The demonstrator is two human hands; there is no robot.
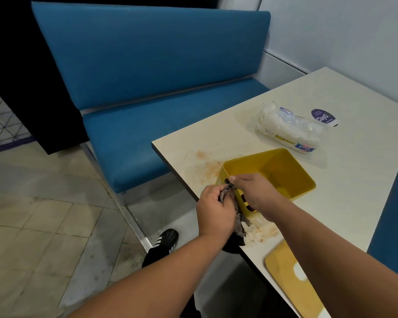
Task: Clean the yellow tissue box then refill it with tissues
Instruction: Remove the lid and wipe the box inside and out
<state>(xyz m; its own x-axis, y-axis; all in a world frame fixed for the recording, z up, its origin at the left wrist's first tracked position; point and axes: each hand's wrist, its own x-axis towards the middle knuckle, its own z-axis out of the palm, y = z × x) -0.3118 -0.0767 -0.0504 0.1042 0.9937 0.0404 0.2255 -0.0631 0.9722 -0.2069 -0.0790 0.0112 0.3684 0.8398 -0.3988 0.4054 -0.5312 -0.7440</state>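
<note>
Box: the yellow tissue box (271,173) sits open and empty on the table (345,180), lid off, at about 12 o'clock from my hands.
Left hand: my left hand (214,212) is curled round a dark grey rag (238,220) that hangs down past the table edge.
Right hand: my right hand (255,191) pinches the rag's top end against the box's near wall.
Lid: the yellow lid (290,278) lies flat at 5 o'clock from the box.
Refill: the tissue pack (292,129) waits at 1 o'clock, unopened as far as I can tell.
Progress: I judge cleaning under way; orange smears (207,166) remain on the table, and the refill is not started.
</note>
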